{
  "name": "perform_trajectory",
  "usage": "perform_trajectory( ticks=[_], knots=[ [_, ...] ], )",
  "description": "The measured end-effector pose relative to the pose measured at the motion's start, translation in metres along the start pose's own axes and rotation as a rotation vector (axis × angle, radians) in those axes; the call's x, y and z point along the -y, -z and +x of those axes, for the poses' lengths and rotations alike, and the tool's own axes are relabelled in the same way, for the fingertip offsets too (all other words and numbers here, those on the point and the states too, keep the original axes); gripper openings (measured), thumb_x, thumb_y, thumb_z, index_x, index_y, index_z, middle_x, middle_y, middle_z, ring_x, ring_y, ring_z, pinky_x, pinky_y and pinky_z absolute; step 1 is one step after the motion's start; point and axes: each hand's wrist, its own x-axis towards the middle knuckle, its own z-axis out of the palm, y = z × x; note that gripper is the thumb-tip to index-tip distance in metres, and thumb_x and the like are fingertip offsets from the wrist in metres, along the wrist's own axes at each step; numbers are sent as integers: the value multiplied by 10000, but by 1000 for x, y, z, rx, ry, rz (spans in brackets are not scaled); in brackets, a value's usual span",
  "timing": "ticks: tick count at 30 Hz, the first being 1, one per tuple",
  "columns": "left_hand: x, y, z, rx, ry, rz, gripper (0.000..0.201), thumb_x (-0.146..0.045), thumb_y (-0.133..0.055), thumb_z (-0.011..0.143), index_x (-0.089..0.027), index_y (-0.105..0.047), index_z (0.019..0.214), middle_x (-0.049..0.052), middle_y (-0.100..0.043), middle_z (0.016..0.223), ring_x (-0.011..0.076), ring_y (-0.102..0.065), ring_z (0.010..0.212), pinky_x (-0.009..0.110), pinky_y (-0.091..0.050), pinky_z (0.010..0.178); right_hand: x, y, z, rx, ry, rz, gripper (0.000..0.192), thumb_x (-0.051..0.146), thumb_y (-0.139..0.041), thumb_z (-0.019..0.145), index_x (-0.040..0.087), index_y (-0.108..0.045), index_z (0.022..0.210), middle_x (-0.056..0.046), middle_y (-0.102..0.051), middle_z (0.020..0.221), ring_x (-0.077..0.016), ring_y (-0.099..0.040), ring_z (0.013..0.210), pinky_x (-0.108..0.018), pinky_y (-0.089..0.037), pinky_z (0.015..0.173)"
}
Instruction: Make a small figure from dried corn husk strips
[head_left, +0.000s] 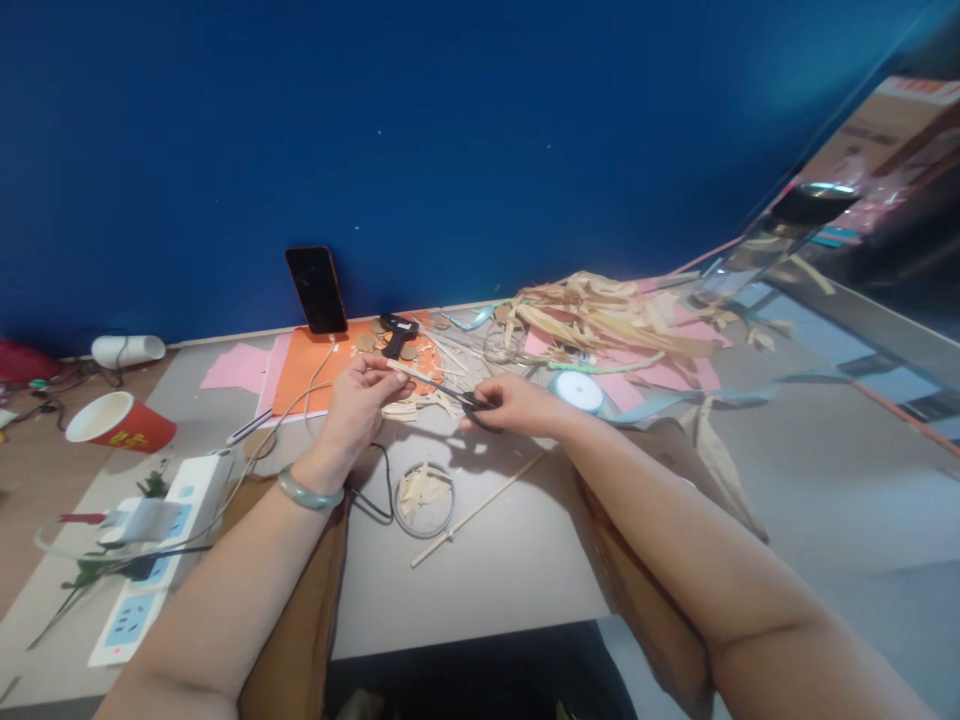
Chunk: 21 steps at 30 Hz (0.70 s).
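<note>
My right hand (pixel 499 405) is closed around the dark handles of a pair of scissors (pixel 442 387), whose blades point left toward my other hand. Between the fingertips of my left hand (pixel 364 390) is a pale thin strip (pixel 397 371), close to the blade tips; whether the blades touch it I cannot tell. Below the hands, a round ring-shaped dish (pixel 424 500) holds pale scraps. Beside it a thin wooden stick (pixel 480 508) lies slantwise on the table. Several pale strips (pixel 401 410) lie just under my hands.
Behind are a black glue gun (pixel 397 335) on orange paper (pixel 300 375), a phone (pixel 316 290) against the blue wall, and dried husks (pixel 615 320). A ribbon spool (pixel 577 391) sits right. At left are a power strip (pixel 161 560), cables and a tipped red cup (pixel 124 422).
</note>
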Motion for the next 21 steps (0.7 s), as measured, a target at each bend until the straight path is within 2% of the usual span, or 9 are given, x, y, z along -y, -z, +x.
perform_trajectory(
  ticks=[7,15,21],
  knots=[
    [0,-1,0,-4,9,18,443,-212,-823,534,-168,-481,813,-4,-674,593,136,-680,585,240,-562,620,0,0,0,-22,-35,-19,436,525,-706,577,169,-457,535,48,-457,489,-66,-383,479,-217,-260,471],
    [13,4,2,67,18,27,427,-215,-815,582,-162,-494,859,-4,-687,627,143,-688,597,252,-558,642,0,-2,0,-12,-11,-54,429,542,-693,582,163,-493,563,36,-493,517,-74,-411,497,-213,-285,477],
    [16,6,4,65,17,32,450,-221,-814,587,-172,-479,883,-17,-680,627,150,-691,605,265,-562,650,0,-1,1,-18,-19,-52,401,504,-692,593,164,-485,544,42,-487,502,-67,-399,482,-215,-280,477]
  ],
)
